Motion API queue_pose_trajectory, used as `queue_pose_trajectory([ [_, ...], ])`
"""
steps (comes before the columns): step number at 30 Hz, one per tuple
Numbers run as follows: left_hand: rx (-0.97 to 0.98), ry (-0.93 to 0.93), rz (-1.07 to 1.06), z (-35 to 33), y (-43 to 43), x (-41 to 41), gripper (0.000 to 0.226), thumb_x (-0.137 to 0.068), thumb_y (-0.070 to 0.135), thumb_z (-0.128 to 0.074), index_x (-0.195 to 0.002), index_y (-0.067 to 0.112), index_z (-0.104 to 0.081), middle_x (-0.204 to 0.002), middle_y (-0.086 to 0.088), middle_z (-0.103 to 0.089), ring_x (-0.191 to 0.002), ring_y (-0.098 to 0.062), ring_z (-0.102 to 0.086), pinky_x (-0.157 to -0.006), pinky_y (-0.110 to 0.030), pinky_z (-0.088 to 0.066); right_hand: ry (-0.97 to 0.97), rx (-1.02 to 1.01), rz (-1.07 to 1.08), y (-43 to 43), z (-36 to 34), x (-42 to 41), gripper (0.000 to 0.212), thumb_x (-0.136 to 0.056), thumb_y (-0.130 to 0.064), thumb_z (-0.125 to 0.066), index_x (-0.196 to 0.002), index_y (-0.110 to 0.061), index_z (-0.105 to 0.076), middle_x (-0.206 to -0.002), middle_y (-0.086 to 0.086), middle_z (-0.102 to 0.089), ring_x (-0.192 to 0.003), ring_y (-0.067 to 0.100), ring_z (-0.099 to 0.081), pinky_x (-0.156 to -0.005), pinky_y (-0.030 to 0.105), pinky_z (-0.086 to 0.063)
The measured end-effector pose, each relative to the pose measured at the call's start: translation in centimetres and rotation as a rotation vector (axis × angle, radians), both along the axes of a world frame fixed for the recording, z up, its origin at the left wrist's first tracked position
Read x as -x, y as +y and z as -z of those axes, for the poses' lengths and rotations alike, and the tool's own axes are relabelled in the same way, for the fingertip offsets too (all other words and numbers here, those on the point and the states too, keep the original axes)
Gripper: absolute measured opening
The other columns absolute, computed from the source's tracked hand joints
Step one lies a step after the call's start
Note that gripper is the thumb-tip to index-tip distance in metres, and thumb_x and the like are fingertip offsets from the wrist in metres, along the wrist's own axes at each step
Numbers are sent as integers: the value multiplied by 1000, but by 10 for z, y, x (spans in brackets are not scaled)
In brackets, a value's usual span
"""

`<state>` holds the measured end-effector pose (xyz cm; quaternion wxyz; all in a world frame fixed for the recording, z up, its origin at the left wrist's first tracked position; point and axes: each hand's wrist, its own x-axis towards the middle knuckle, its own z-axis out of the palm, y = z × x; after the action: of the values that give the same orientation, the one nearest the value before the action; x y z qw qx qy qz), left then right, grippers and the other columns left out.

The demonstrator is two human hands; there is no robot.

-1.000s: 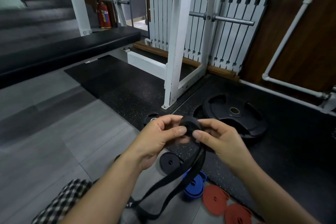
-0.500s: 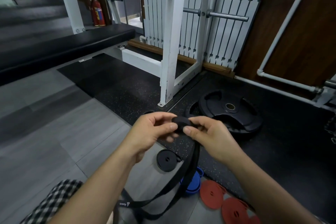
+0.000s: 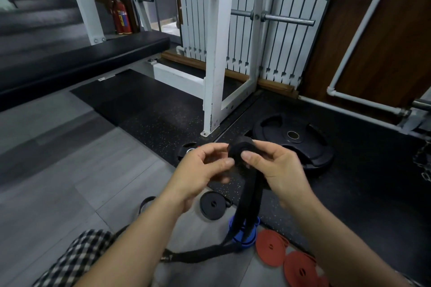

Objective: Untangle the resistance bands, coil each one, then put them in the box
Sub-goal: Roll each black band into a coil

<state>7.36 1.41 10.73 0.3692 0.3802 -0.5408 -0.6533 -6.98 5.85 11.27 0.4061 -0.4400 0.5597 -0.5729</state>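
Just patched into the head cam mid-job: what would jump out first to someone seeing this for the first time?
Dead centre, both hands wind a black band into a coil: the right hand pinches the roll, the left hand is beside it, and the loose tail hangs toward the floor. Below lie finished coils: a black coil, a blue coil behind the tail, and two red coils at lower right. A black weight plate lies just beyond the hands.

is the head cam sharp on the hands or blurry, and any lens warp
Head view: left hand slightly motion-smeared at the fingertips, right hand and black band coil fairly sharp; wide-angle warp bows the white rack post and pipe; lighting soft, no glare.
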Motion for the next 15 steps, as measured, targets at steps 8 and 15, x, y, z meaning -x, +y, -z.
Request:
queue_pose_trajectory([
  [8,109,34,19,-6,0,1,22,-83,-8,-55,-94,9,-62,-74,-6,-63,-53,-10,-61,-55,-18,-52,36,-19,-115,0,0,3,24,-71,-10,-72,-91,-20,-66,-90,2,-70,-83,11,-65,-78,22,-54],
  [15,-279,521,-70,-5,13,14,16,-85,-6,-47,-95,2,-57,-74,-7,-72,-65,-15,-70,-63,-20,-57,-174,68,-114,0,5,0,30,-65,-23,-67,-95,-18,-67,-90,1,-72,-85,10,-67,-80,20,-54],
])
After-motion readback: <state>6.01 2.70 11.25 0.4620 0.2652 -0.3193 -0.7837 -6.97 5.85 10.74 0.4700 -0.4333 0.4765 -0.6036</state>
